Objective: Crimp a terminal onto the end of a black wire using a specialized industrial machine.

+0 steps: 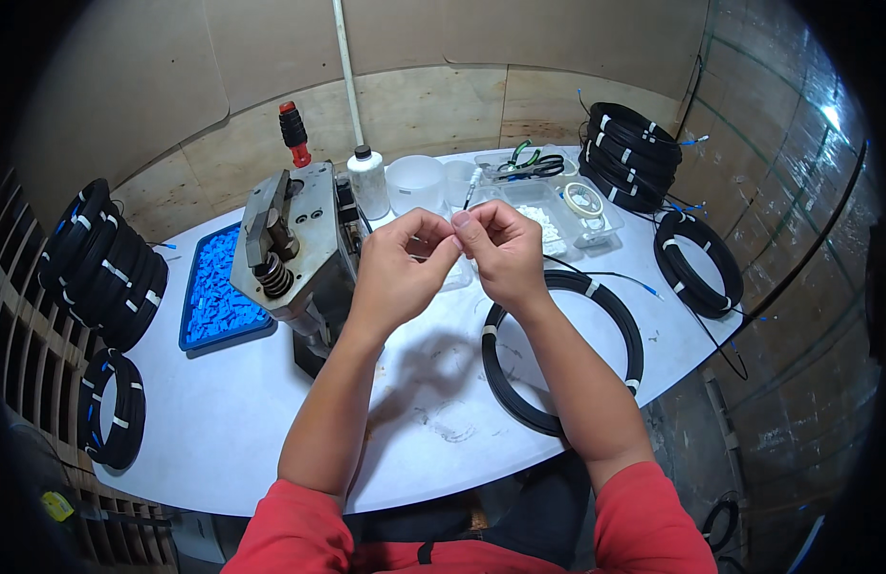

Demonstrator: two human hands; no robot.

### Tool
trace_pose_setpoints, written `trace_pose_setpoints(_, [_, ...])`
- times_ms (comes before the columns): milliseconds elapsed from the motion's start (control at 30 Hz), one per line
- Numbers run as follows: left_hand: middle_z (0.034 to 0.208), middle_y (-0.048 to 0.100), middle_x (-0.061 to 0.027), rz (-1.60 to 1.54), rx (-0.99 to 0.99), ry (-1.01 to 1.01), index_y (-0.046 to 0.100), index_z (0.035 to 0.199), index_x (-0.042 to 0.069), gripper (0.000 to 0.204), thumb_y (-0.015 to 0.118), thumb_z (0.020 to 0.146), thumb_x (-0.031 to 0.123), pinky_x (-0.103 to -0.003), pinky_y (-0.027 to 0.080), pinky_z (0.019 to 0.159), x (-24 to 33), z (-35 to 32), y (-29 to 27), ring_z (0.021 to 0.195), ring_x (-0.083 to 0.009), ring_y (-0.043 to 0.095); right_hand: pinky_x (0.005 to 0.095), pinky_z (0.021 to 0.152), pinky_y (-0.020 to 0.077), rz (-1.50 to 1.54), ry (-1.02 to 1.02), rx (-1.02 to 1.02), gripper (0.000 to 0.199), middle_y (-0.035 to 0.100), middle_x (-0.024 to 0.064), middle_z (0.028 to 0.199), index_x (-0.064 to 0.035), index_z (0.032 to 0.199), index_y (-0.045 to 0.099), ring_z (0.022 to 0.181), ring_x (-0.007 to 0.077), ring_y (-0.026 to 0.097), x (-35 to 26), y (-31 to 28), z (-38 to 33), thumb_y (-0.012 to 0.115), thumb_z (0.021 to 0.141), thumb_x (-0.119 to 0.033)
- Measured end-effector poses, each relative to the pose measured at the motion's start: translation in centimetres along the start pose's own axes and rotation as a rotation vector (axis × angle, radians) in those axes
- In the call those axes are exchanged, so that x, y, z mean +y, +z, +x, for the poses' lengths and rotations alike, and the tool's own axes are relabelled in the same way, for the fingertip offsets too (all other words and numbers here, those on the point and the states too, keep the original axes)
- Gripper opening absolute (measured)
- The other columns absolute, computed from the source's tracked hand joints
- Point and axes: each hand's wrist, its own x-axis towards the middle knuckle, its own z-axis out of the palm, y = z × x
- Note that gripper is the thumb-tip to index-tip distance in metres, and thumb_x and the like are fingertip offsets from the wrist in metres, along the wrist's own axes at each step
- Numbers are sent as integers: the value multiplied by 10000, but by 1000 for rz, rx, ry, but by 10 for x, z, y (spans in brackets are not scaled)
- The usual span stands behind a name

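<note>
My left hand [404,273] and my right hand [505,253] meet above the middle of the table, thumbs and fingertips pinched together. A black cable end [468,203] with a pale, whitish tip [475,179] sticks up behind the right hand's fingers, which appear to grip it. Whatever the left fingertips pinch is too small or hidden to make out. Under my right forearm lies a coil of black cable [493,359] bound with white tape. Its other end, with a blue tip [650,291], rests to the right. Left of my left hand stands a metal press [314,225].
A blue tray [213,287] of small blue parts lies left. Behind are a bottle [368,182], a white tub [414,182], a clear box [596,234] with a tape roll [582,199], and scissors [534,169]. Stacked cable coils stand left [108,268] and right [629,158].
</note>
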Motion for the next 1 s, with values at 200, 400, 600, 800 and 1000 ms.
trace_pose_setpoints(200, [837, 712, -124, 324, 242, 459, 740, 920, 23, 102, 767, 832, 67, -355, 576, 650, 3, -4, 9, 694, -271, 710, 229, 680, 535, 19, -104, 55, 137, 697, 16, 823, -8, 936, 689, 747, 64, 645, -5, 4, -2, 739, 982, -127])
trace_pose_setpoints(400, [849, 711, -131, 322, 300, 518, 745, 934, 22, 84, 730, 863, 63, -366, 570, 641, 3, -4, 13, 721, -295, 719, 243, 754, 561, 43, -236, -9, 103, 704, 49, 934, 1, 1001, 697, 842, 91, 681, 0, 4, -2, 738, 972, -89])
trace_pose_setpoints(600, [897, 748, -128, 22, 99, 252, 749, 1034, -16, 166, 695, 938, 109, -330, 587, 728, -3, -3, 9, 766, -216, 734, 258, 734, 578, 25, -168, -33, 99, 713, 60, 912, 15, 1008, 694, 815, 107, 693, -5, 2, -1, 720, 974, -74])
trace_pose_setpoints(800, [855, 739, -75, -218, -192, -70, 748, 1045, -38, 231, 651, 999, 166, -289, 556, 737, -8, 3, -5, 750, -110, 657, 259, 591, 552, 124, 73, -76, 137, 707, 57, 800, 10, 923, 671, 671, 99, 661, -6, -3, 1, 731, 970, -104])
trace_pose_setpoints(1000, [932, 706, -63, -451, -288, -228, 715, 1085, -42, 207, 624, 1012, 129, -300, 543, 834, -9, 4, -8, 841, -146, 664, 251, 576, 541, 116, 103, -60, 168, 705, 56, 797, 4, 906, 663, 660, 88, 650, -1, -1, 2, 748, 963, -128])
